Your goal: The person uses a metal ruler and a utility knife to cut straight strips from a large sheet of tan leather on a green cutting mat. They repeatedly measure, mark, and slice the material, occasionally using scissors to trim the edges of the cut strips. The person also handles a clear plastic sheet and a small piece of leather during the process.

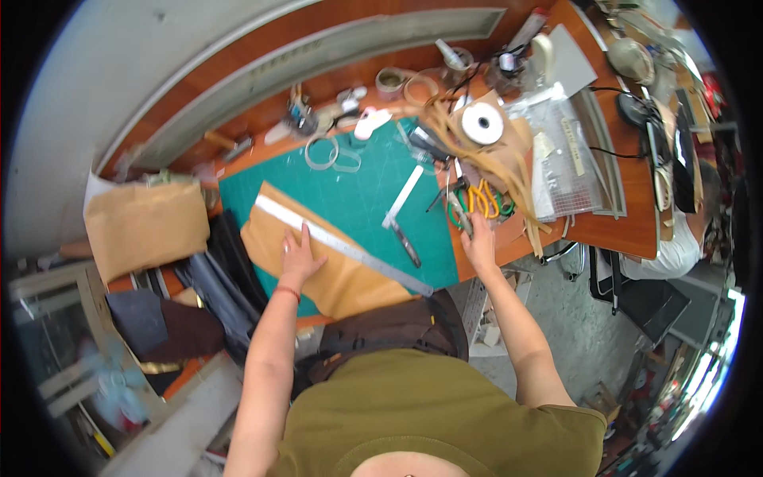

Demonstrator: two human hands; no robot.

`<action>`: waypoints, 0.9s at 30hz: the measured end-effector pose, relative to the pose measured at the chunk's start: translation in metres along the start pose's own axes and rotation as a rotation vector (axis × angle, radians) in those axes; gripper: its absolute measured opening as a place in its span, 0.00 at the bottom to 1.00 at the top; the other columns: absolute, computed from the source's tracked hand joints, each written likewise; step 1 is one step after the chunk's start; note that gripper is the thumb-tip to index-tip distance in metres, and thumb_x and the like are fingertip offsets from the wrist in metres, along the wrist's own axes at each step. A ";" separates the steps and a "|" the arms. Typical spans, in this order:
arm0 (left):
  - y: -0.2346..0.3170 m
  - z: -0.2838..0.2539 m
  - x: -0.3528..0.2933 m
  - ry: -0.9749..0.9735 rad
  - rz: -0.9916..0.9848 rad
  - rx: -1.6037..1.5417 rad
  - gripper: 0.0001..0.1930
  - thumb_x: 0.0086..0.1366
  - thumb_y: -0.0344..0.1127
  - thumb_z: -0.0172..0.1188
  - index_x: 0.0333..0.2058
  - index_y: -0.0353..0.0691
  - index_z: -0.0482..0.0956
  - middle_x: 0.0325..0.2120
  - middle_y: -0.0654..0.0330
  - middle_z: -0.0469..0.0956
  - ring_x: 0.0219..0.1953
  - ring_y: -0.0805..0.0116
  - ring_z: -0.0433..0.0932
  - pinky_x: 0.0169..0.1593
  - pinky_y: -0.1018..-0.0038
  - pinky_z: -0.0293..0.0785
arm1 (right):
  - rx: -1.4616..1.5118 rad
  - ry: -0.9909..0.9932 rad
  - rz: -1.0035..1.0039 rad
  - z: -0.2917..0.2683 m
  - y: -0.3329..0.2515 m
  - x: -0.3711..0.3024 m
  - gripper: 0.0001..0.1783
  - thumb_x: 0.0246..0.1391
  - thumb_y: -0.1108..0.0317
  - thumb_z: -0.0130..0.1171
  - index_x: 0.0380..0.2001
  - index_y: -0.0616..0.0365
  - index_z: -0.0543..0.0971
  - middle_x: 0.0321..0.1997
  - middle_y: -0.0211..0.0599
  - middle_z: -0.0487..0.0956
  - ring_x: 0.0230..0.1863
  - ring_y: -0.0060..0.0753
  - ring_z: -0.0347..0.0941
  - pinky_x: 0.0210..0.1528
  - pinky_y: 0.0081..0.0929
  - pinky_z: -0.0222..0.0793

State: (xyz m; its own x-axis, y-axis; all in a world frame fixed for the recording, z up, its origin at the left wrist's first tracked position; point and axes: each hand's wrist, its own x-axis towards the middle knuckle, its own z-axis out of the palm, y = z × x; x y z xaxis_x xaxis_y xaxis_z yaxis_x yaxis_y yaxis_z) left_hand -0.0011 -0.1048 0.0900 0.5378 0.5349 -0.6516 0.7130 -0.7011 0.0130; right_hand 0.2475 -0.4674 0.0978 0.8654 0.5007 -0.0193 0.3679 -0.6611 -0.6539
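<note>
My left hand (299,260) lies with fingers spread on a piece of tan leather (330,290), a fingertip against the long metal ruler (350,252) that crosses it diagonally. Both rest on the green cutting mat (369,195). At the mat's right edge, my right hand (479,245) is closed around a slim grey tool (460,213) whose exact kind I cannot make out. Just beyond that hand lie scissors with yellow handles (482,199) and a green-handled pair (456,208). Between my hands a dark-handled knife (406,244) lies below a white strip (404,193).
Tan strips (517,159) and a white spool (482,123) lie at the back right, beside clear plastic bags (568,171). Tape rings (321,151) and a hammer (230,145) are along the back. Folded brown material (147,222) sits left. A person (675,246) is at far right.
</note>
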 end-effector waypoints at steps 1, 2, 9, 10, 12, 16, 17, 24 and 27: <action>-0.003 -0.002 -0.001 -0.012 0.002 -0.022 0.61 0.55 0.60 0.69 0.75 0.55 0.34 0.72 0.32 0.36 0.73 0.35 0.47 0.70 0.51 0.56 | -0.024 -0.019 -0.024 0.002 -0.005 -0.004 0.20 0.48 0.78 0.60 0.47 0.56 0.73 0.45 0.52 0.75 0.46 0.63 0.74 0.44 0.52 0.70; -0.005 0.000 0.000 -0.007 0.027 -0.048 0.60 0.55 0.59 0.69 0.75 0.54 0.36 0.72 0.33 0.35 0.73 0.35 0.45 0.70 0.51 0.56 | -0.054 -0.037 -0.048 0.006 -0.007 -0.010 0.19 0.49 0.78 0.60 0.47 0.56 0.72 0.45 0.52 0.74 0.46 0.64 0.74 0.43 0.52 0.70; -0.013 -0.003 -0.011 0.037 0.086 -0.095 0.55 0.55 0.58 0.70 0.74 0.55 0.45 0.71 0.34 0.41 0.71 0.32 0.48 0.71 0.54 0.56 | -0.222 0.026 -0.236 0.016 0.020 -0.003 0.15 0.54 0.69 0.64 0.41 0.63 0.72 0.40 0.52 0.72 0.45 0.57 0.69 0.48 0.49 0.65; -0.018 -0.002 -0.012 0.042 0.087 -0.101 0.54 0.55 0.58 0.69 0.74 0.55 0.47 0.71 0.35 0.42 0.71 0.33 0.48 0.71 0.54 0.57 | -0.295 0.118 -0.271 0.014 0.022 0.009 0.17 0.54 0.70 0.65 0.44 0.64 0.72 0.42 0.55 0.71 0.45 0.59 0.69 0.49 0.49 0.65; -0.023 0.002 -0.009 0.082 0.076 -0.146 0.51 0.56 0.57 0.69 0.73 0.54 0.51 0.72 0.37 0.44 0.71 0.36 0.50 0.71 0.55 0.57 | -0.290 0.083 -0.165 0.006 0.013 0.032 0.27 0.51 0.72 0.67 0.52 0.65 0.69 0.49 0.57 0.69 0.50 0.64 0.69 0.54 0.49 0.68; -0.019 -0.003 -0.015 0.110 0.085 -0.166 0.45 0.58 0.54 0.67 0.71 0.50 0.57 0.72 0.45 0.49 0.70 0.41 0.55 0.70 0.55 0.60 | -0.360 -0.135 0.023 0.015 0.029 0.058 0.32 0.45 0.72 0.68 0.53 0.62 0.64 0.53 0.60 0.69 0.51 0.69 0.72 0.51 0.52 0.73; -0.020 -0.004 -0.019 0.099 0.088 -0.160 0.45 0.59 0.54 0.67 0.70 0.49 0.58 0.72 0.45 0.50 0.70 0.40 0.56 0.70 0.55 0.60 | -0.381 -0.153 0.039 0.015 0.026 0.061 0.32 0.44 0.72 0.67 0.52 0.61 0.63 0.53 0.60 0.70 0.50 0.69 0.72 0.51 0.52 0.73; -0.047 0.007 -0.054 0.164 0.158 -0.213 0.40 0.60 0.51 0.66 0.68 0.44 0.62 0.71 0.48 0.54 0.69 0.44 0.59 0.69 0.55 0.61 | -0.627 -0.215 0.003 -0.010 0.005 0.059 0.27 0.51 0.68 0.63 0.52 0.57 0.64 0.50 0.59 0.71 0.43 0.68 0.77 0.44 0.54 0.75; -0.057 0.014 -0.070 0.210 0.189 -0.213 0.38 0.61 0.49 0.66 0.66 0.41 0.64 0.68 0.46 0.59 0.67 0.43 0.61 0.67 0.55 0.63 | -0.786 -0.267 -0.084 -0.038 -0.009 0.059 0.24 0.59 0.59 0.60 0.52 0.54 0.65 0.51 0.55 0.72 0.42 0.65 0.78 0.41 0.54 0.75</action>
State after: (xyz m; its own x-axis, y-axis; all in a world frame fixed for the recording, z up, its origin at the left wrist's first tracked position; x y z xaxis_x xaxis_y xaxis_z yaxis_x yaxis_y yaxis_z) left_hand -0.0853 -0.1090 0.1245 0.7343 0.5061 -0.4524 0.6580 -0.6945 0.2910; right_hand 0.3077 -0.4532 0.1317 0.7510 0.6163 -0.2371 0.6437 -0.7633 0.0550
